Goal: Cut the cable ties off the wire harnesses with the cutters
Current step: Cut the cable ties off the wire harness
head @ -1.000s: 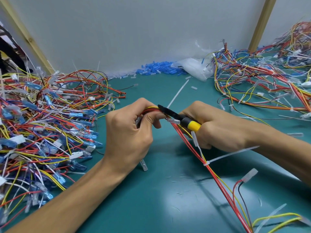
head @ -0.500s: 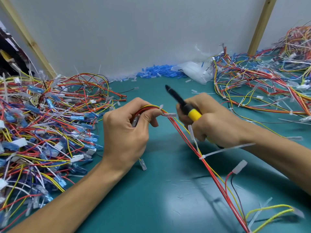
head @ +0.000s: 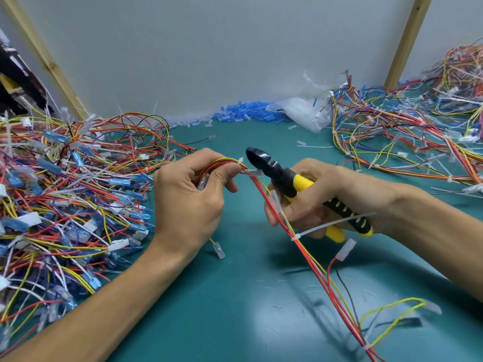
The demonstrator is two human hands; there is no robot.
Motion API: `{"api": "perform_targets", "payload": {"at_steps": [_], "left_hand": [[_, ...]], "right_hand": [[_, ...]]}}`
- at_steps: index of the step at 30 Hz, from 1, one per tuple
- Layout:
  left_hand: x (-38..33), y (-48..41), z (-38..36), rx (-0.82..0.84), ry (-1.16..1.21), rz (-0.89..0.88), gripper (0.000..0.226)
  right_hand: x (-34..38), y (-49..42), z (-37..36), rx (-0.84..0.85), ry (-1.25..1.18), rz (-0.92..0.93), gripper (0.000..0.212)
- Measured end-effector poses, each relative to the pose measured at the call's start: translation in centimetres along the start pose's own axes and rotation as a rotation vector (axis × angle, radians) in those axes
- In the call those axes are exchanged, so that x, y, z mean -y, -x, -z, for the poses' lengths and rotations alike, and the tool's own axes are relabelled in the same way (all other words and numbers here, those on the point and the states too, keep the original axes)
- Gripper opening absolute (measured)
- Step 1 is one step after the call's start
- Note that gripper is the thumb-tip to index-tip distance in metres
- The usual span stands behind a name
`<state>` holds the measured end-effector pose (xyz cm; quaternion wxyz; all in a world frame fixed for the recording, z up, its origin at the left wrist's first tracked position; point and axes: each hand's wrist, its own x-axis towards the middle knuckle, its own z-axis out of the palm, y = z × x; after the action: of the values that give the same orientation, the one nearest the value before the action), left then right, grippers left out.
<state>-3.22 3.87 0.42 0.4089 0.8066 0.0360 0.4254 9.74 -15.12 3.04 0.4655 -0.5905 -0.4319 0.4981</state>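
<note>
We pinch the harness (head: 311, 259) in our left hand (head: 188, 202) and grip the cutters (head: 285, 178) in our right hand (head: 321, 199), tip pointing far-left, while the next cable tie (head: 295, 238) sits nearer along the near-right-running harness, closest to that right hand.

Two bare hands at work, seen from a head-worn camera: the person's left hand (head: 188, 202) and right hand (head: 313, 202) wear nothing. The left forearm (head: 104, 309) and right forearm (head: 431, 231) are uncovered to the picture's edge. The left thumb's nail (head: 231, 170) is short and plain; creases mark the fingers (head: 300, 212).
</note>
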Motion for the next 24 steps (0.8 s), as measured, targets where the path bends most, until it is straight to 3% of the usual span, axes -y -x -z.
{"api": "perform_targets", "payload": {"at_steps": [4, 8, 10, 12, 14, 16, 18, 20, 24], "left_hand": [[-0.2, -0.1, 0.0, -0.009, 0.003, 0.017, 0.021], [-0.5, 0.2, 0.1, -0.001, -0.162, 0.006, 0.008], [-1.3, 0.3, 0.2, -0.075, -0.383, -0.081, 0.031], [-2.0, 0.4, 0.3, -0.086, -0.491, -0.245, 0.031], [-2.4, 1.1, -0.3, 0.098, -0.29, -0.213, 0.014], [-2.6, 1.8, -1.2, 0.394, 0.079, 0.139, 0.031], [-2.6, 2.4, -2.0, 0.565, 0.399, 0.426, 0.039], [-2.3, 2.3, -2.3, 0.601, 0.577, 0.54, 0.041], [-2.0, 1.7, -1.8, 0.567, 0.745, 0.588, 0.013]], "right_hand": [[0.2, 0.4, -0.4, 0.025, -0.094, 0.03, 0.008], [-0.1, 0.2, -0.3, -0.053, -0.118, 0.07, 0.016], [0.1, 0.0, 0.0, -0.147, -0.232, 0.134, 0.013], [0.1, -0.2, 0.5, -0.263, -0.297, 0.19, 0.016], [0.0, -0.3, 0.8, -0.345, -0.303, 0.211, 0.017], [-0.3, -0.4, 0.7, -0.36, -0.245, 0.229, 0.017], [-0.6, -0.7, 0.2, -0.379, -0.186, 0.254, 0.015], [-0.7, -1.0, -0.1, -0.429, -0.109, 0.274, 0.017], [-0.5, -1.4, -0.4, -0.481, -0.088, 0.268, 0.021]]}}
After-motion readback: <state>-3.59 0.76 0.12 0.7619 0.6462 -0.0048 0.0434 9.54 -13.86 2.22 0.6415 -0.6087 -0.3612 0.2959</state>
